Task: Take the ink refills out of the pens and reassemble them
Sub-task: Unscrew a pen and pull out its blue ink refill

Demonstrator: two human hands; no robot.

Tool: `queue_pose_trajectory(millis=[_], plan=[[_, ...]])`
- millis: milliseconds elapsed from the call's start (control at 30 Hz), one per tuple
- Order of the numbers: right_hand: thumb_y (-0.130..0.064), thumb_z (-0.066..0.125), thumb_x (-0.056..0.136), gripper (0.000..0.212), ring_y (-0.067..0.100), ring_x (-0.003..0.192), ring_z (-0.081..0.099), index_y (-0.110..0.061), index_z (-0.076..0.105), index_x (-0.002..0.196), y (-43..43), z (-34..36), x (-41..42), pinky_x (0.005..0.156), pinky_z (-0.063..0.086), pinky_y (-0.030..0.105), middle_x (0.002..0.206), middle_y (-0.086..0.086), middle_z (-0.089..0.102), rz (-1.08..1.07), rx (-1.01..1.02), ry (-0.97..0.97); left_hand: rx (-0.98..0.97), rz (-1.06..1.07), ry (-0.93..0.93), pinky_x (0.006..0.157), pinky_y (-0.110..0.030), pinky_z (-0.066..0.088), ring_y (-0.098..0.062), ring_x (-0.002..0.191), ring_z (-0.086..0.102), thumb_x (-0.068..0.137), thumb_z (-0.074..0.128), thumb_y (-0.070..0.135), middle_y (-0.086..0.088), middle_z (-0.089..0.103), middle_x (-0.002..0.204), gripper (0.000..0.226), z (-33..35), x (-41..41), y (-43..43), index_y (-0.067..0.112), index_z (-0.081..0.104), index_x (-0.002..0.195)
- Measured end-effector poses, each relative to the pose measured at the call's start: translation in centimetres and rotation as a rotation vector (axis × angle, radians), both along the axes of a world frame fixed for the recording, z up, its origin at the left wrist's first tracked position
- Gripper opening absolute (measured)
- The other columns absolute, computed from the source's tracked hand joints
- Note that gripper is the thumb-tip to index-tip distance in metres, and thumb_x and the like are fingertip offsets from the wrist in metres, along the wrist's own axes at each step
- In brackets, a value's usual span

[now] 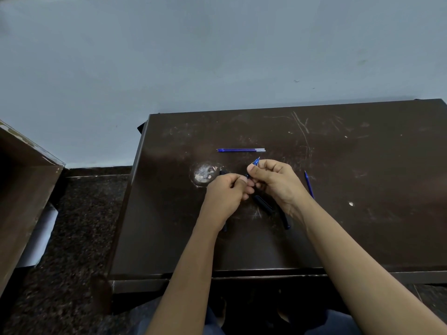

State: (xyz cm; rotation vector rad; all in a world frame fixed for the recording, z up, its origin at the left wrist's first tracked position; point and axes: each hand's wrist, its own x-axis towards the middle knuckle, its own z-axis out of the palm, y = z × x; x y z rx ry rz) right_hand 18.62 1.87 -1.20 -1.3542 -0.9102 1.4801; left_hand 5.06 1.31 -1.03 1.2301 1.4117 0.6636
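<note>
Two refills [240, 150] lie side by side up the desk [362, 226] while our left hand [226, 192] and right hand [275, 182] pinch one blue pen [256, 162] (tip up), and a slipping twist could flick its tiny tip away.

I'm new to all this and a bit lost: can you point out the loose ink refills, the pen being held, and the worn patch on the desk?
Loose ink refills [240, 150], head view: middle of the blue tubes.
Held pen [256, 162], head view: blue tip section above the right hand's fingers.
Worn patch [205, 174], head view: centre of the pale spot.
</note>
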Motion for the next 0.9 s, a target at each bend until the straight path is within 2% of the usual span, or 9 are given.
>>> queue_pose_trajectory(millis=[67,167,267,367,533,600,767,833,900], plan=[[-0.010,0.059,0.091,0.010,0.017,0.060,0.050,-0.002,0.064,0.087,-0.1,0.3,0.2,0.065,0.048,0.028,0.075,0.014,0.057,0.052,-0.018,0.112,-0.075,-0.031,-0.048,0.055,-0.017,0.040,-0.003,0.060,0.052,0.101,0.042,0.025,0.005,0.070,0.075,0.031,0.4,0.0,0.0,0.019,0.068,0.085],[-0.009,0.049,0.096,0.023,0.012,0.055,0.046,0.000,0.063,0.112,-0.1,0.8,0.6,0.054,0.048,0.024,0.097,0.011,0.069,0.095,-0.092,0.323,-0.184,-0.054,-0.225,0.050,-0.018,0.038,-0.003,0.056,0.047,0.102,0.039,0.026,0.004,0.068,0.071,0.034,0.8,0.2,-0.1,0.015,0.065,0.084],[-0.008,0.049,0.095,0.020,0.008,0.052,0.049,-0.006,0.066,0.106,0.0,1.1,0.6,0.054,0.048,0.022,0.097,0.005,0.073,0.081,-0.111,0.358,-0.205,-0.056,-0.330,0.048,-0.015,0.037,-0.002,0.055,0.046,0.102,0.040,0.023,0.004,0.067,0.070,0.032,0.9,0.3,0.0,0.014,0.064,0.083],[-0.007,0.055,0.090,0.013,0.008,0.052,0.055,-0.006,0.067,0.097,0.0,1.3,0.6,0.058,0.052,0.022,0.087,0.005,0.073,0.015,-0.111,0.317,-0.123,-0.069,-0.253,0.052,-0.015,0.041,-0.001,0.058,0.050,0.100,0.044,0.021,0.004,0.067,0.075,0.027,0.9,0.2,0.1,0.016,0.066,0.085],[-0.004,0.062,0.085,0.010,0.009,0.061,0.063,-0.005,0.068,0.093,-0.3,1.4,0.2,0.058,0.054,0.019,0.074,0.001,0.073,-0.091,-0.104,0.283,0.037,-0.031,-0.081,0.062,-0.020,0.044,-0.003,0.066,0.059,0.098,0.050,0.022,0.004,0.071,0.078,0.024,0.1,0.6,-0.2,0.024,0.067,0.082],[-0.004,0.065,0.083,0.010,0.011,0.065,0.065,-0.005,0.070,0.092,-0.3,1.4,-0.1,0.063,0.056,0.020,0.076,0.003,0.073,-0.136,-0.113,0.262,0.122,-0.030,0.025,0.064,-0.017,0.044,-0.002,0.065,0.060,0.097,0.050,0.022,0.005,0.071,0.077,0.023,-0.1,0.8,-0.3,0.023,0.067,0.082],[-0.008,0.070,0.081,0.015,0.018,0.080,0.066,-0.003,0.072,0.095,-0.5,1.0,-1.0,0.082,0.055,0.034,0.090,0.012,0.073,-0.239,-0.165,0.188,0.295,-0.024,0.228,0.060,-0.003,0.042,0.000,0.062,0.058,0.098,0.048,0.018,0.004,0.067,0.077,0.019,0.0,1.1,-0.5,0.019,0.064,0.086],[-0.010,0.069,0.082,0.017,0.015,0.079,0.067,-0.004,0.072,0.098,-0.5,1.1,-0.9,0.080,0.056,0.031,0.093,0.011,0.074,-0.191,-0.123,0.152,0.294,-0.012,0.253,0.061,-0.006,0.042,-0.001,0.067,0.060,0.098,0.048,0.020,0.006,0.067,0.078,0.018,0.0,1.2,-0.3,0.020,0.063,0.087],[-0.016,0.071,0.082,0.018,0.010,0.081,0.067,-0.009,0.073,0.099,-0.4,1.2,-0.3,0.078,0.054,0.024,0.093,0.006,0.074,-0.097,-0.058,-0.093,0.254,0.030,0.233,0.064,-0.010,0.042,-0.004,0.070,0.061,0.097,0.049,0.021,0.004,0.069,0.079,0.018,0.0,1.0,-0.1,0.021,0.062,0.085]])
